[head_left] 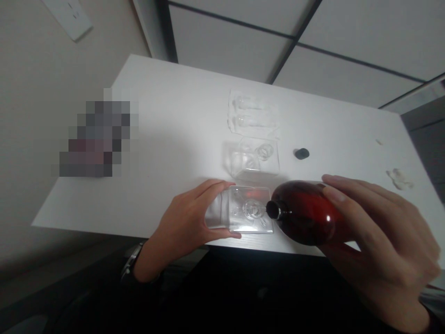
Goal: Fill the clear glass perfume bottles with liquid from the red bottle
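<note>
A slow, steady tilt suited the red bottle (309,211), its mouth (273,210) close beside the opening (253,209) of the clear container (250,224). The right hand (382,236) curled round the bottle; the left hand (189,213), thumb and fingers apart, clasped the container's sides. Beyond lay a dark cap (302,153).

A white table in a corner of a plain, pale room.
The table (174,116) sits beside a greyish wall (28,93) on the left, where a white plate (67,17) is fixed high up, its details too blurred to read. Beyond the far edge stand large whitish panels (225,39), divided by dark strips (295,41) that run across and down; whether they are cabinet doors or wall cladding cannot be told. Past the table's right end lies a dark grey surface (427,123). Soft light leaves the tabletop brightest around its middle, duller toward the left.
</note>
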Motion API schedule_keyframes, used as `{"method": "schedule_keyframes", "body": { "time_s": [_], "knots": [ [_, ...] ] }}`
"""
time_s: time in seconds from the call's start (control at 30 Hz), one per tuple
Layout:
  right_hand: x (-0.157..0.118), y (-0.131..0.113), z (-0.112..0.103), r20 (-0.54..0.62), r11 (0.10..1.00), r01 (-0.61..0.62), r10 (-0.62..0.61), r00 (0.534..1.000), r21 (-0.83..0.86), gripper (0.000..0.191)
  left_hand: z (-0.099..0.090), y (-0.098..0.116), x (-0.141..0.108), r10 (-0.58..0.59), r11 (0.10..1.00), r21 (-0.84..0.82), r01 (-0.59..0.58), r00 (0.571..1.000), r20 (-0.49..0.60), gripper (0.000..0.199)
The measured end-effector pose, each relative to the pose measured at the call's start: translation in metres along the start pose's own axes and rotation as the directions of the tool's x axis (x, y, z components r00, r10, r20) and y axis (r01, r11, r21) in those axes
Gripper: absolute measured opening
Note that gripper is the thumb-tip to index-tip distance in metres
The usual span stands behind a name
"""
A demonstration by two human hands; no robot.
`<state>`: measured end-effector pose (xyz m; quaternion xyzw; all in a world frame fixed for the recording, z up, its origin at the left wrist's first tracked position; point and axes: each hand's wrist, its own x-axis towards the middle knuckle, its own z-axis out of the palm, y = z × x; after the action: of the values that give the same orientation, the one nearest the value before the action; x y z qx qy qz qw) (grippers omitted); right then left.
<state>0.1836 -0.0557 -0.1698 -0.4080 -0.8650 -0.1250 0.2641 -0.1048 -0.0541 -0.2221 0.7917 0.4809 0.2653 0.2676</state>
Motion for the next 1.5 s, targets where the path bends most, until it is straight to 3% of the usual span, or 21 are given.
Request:
{"method": "schedule_keyframes", "body": {
  "time_s": [0.13, 0.3, 0.47, 0.6, 0.77, 1.03, 1.23, 1.5],
  "knots": [
    [0.0005, 0.0027, 0.0009, -0.052, 0.999, 0.052, -0.052, 0.997, 0.001, 0.079, 0.0001, -0.0002, -0.0004, 0.018, 1.0, 0.004, -0.018, 1.0, -0.008, 0.081],
    [0.0001, 0.0011, -0.001, 0.009, 1.0, -0.001, 0.002, 1.0, -0.021, 0.083, 0.0004, -0.0002, -0.0011, 0.028, 0.999, 0.019, -0.028, 1.0, -0.013, 0.083],
    [-0.0004, 0.0009, -0.0001, -0.044, 0.999, 0.025, -0.026, 0.999, -0.02, 0.08, 0.0003, 0.0002, -0.0004, 0.018, 1.0, 0.01, -0.018, 1.0, -0.006, 0.082],
    [-0.001, 0.0014, -0.0002, -0.016, 1.0, -0.019, 0.019, 1.0, -0.022, 0.078, 0.0001, 0.0005, 0.0002, 0.01, 1.0, 0.015, -0.01, 1.0, -0.005, 0.082],
    [-0.0008, 0.0033, -0.0018, -0.029, 0.998, 0.052, -0.053, 0.998, -0.019, 0.07, 0.0008, 0.0001, 0.0002, 0.027, 0.999, 0.017, -0.027, 0.999, -0.024, 0.084],
    [-0.0012, 0.0008, -0.0054, 0.006, 0.999, 0.023, -0.023, 1.0, -0.028, 0.086, -0.0005, -0.0001, -0.0005, 0.027, 1.0, 0.01, -0.027, 1.0, -0.016, 0.083],
    [-0.001, 0.0044, -0.004, -0.051, 0.996, 0.054, -0.057, 0.997, -0.066, 0.073, -0.0011, 0.0003, 0.0006, 0.048, 0.998, 0.046, -0.046, 0.999, -0.026, 0.082],
    [0.001, 0.0001, -0.0069, -0.022, 0.996, 0.013, -0.015, 1.0, -0.092, 0.078, 0.0014, -0.001, 0.0012, 0.042, 0.999, 0.03, -0.042, 0.999, -0.014, 0.083]
  ]
}}
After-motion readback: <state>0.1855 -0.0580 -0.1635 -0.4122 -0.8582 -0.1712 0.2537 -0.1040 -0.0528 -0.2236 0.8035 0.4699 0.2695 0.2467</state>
